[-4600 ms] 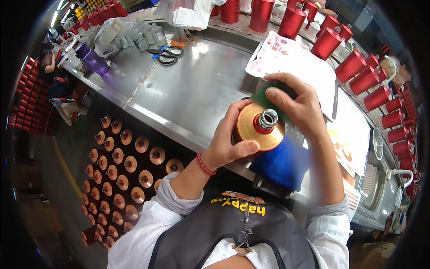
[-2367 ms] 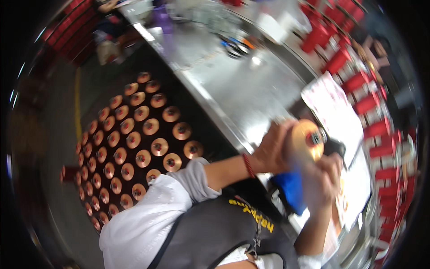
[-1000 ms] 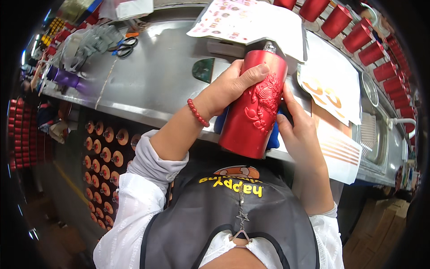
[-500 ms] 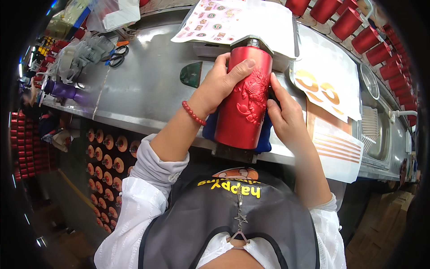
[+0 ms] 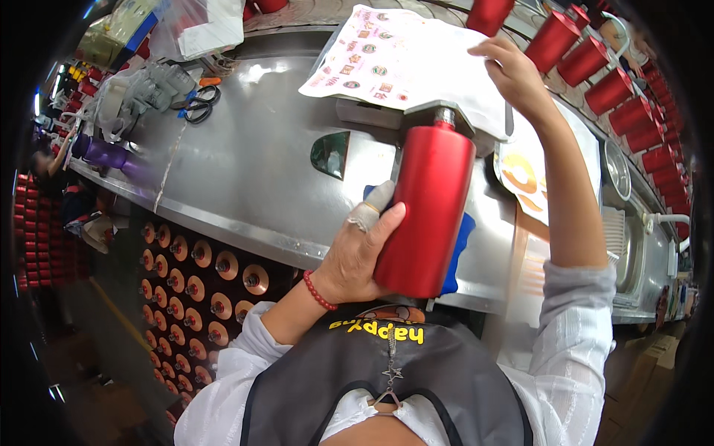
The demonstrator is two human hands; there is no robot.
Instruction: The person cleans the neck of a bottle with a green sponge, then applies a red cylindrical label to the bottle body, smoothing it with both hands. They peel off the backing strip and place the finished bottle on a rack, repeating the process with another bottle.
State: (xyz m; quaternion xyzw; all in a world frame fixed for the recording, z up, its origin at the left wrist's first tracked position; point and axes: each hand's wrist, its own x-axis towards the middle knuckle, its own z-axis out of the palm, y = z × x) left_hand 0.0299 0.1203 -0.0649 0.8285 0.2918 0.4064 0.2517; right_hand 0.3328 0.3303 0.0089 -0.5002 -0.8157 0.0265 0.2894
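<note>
The left hand (image 5: 357,256) grasps the red bottle (image 5: 428,208) around its lower body, holding it flat on the blue pad (image 5: 460,245) at the near edge of the steel table (image 5: 245,178). The neck of the bottle points away, into a grey fixture (image 5: 446,115). The right hand (image 5: 513,70) reaches far, with loose fingers resting on the sticker sheet (image 5: 394,56), but it is hard to tell if they pinch anything. To do this step well, the person should keep the bottle steady against the pad and lift only one sticker cleanly. The far side of the bottle is hidden, and the red bottles (image 5: 610,74) along the right are cut by the rim
</note>
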